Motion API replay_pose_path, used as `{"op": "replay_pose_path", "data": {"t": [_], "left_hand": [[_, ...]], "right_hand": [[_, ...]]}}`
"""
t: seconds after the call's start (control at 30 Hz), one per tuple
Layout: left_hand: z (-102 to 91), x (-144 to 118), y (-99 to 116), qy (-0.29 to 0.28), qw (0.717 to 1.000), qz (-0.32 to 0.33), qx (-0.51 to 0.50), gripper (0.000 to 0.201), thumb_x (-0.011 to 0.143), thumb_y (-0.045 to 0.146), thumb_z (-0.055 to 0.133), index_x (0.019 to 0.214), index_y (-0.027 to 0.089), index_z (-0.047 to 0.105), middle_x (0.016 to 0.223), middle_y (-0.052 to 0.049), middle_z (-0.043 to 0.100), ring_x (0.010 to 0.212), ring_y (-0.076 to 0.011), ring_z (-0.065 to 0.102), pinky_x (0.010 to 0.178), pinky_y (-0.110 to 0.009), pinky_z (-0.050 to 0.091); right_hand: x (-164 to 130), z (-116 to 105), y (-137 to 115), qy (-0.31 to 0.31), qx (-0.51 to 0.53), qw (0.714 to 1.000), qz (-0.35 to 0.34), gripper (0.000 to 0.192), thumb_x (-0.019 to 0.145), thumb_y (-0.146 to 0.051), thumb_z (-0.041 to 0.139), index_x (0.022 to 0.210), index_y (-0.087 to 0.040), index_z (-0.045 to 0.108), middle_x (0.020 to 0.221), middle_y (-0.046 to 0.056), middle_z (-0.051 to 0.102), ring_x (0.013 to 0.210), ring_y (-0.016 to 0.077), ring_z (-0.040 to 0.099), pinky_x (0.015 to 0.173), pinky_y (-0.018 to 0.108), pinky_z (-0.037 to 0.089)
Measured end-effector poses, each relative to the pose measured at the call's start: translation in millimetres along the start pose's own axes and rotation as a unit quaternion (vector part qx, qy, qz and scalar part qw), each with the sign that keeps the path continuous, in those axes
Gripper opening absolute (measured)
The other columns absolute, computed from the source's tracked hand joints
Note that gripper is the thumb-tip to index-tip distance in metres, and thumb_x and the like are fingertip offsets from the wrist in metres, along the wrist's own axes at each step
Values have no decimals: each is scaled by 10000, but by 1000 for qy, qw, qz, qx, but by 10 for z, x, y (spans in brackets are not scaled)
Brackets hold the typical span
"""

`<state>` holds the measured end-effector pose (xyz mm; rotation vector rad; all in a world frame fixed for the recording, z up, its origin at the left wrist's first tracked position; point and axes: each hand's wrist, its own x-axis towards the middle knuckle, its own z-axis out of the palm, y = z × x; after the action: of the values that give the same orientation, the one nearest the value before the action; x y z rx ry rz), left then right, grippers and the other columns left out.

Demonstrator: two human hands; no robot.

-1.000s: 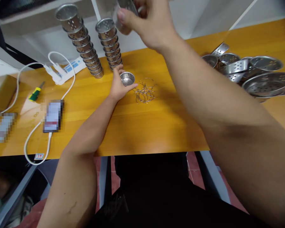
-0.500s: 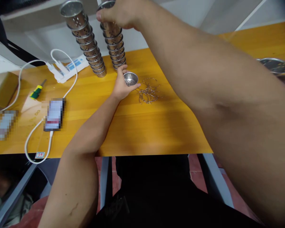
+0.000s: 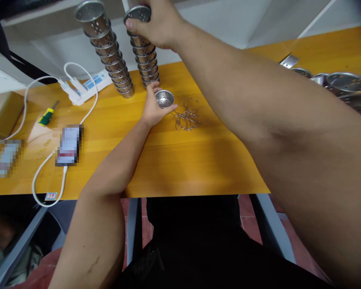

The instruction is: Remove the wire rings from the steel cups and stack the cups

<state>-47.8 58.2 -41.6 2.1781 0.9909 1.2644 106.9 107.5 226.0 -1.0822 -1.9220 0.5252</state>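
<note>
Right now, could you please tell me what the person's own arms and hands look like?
The bare left hand and bare right hand wear no gloves; no watch shows at either wrist. No sleeves show on the left arm or right arm. Black fabric clothing shows below.

Bright light softly shadows the tabletop point(image 3: 180, 168); the lower-left corner seems somewhat blurred.

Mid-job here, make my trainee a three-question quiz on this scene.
1. True or false: tangled thin metal wires lie beside the round perforated silver cup at the left hand.
2. The right hand is at: A) green-and-yellow screwdriver; B) brown cardboard box; C) top of a tall perforated metal-cup stack.
3. Fill in: beyond the black-edged rectangular phone lies the long white plastic ____.

Key: 1 true; 2 C; 3 power strip.
</note>
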Motion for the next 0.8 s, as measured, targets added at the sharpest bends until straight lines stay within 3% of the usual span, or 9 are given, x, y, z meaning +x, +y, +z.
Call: {"op": "replay_pose_path", "data": {"t": [0.1,0.2,0.23,0.3,0.33,0.43,0.53,0.63,0.8], "left_hand": [[-10,6,46,7,1000,-15,-11,1383,965,842,1095,1943,448,201,1795,-171,587,1747,-440,673,1522,-722,568],[-2,13,86,20,999,-17,-34,1300,968,814,1105,1887,403,283,1654,-153,707,1600,-407,794,1440,-699,647],[-4,16,107,27,999,-17,-38,1254,966,806,1110,1856,382,334,1627,-150,732,1572,-401,815,1422,-687,663],[-20,21,164,37,999,-17,-34,1148,959,815,1109,1774,344,453,1616,-148,762,1568,-398,827,1417,-671,672],[-36,23,198,38,999,-16,-30,1101,955,833,1103,1733,329,508,1614,-145,776,1576,-399,826,1423,-665,669],[-97,25,304,33,999,-8,-20,1045,932,892,1081,1652,298,611,1575,-129,825,1563,-395,837,1438,-646,661],[-157,28,371,22,1000,3,-4,1046,882,887,1109,1621,296,662,1580,-126,850,1540,-390,852,1446,-616,660],[-188,35,360,12,1000,23,16,1066,829,857,1148,1616,307,687,1607,-130,840,1560,-409,840,1465,-622,645],[-176,54,266,3,998,59,31,1046,855,880,1106,1628,311,692,1572,-143,800,1613,-462,780,1522,-709,568]], "right_hand": [[-221,-73,51,69,-96,993,20,426,1474,-233,582,1799,41,558,1860,172,688,1757,182,619,1550,332,397],[-723,-199,87,109,-34,993,-7,226,1453,-139,550,1455,-39,753,1514,118,854,1414,147,748,1307,238,559],[-923,-235,115,82,-3,997,-2,223,1397,-63,606,1259,-99,776,1321,75,879,1237,141,749,1176,235,596],[-1313,-282,210,-31,20,999,26,322,1260,42,641,1054,-178,757,1113,22,848,1006,149,683,1059,292,605],[-1483,-290,274,-96,18,995,27,273,1223,5,695,1059,-193,786,1101,22,851,1001,176,691,1065,339,617],[-1829,-265,493,-179,-2,984,-12,140,1110,-168,832,1217,-245,879,1250,81,898,1180,318,805,1175,508,676],[-1944,-205,653,-220,-11,972,-81,362,1080,-284,800,1431,-278,888,1530,138,887,1460,417,816,1327,636,670],[-1945,-160,697,-248,-20,963,-106,433,1061,-276,731,1469,-267,876,1651,155,844,1575,428,778,1419,660,622],[-1941,-145,660,-236,-41,967,-90,277,1052,-240,711,1292,-257,846,1587,158,843,1469,417,792,1385,613,630]]}}
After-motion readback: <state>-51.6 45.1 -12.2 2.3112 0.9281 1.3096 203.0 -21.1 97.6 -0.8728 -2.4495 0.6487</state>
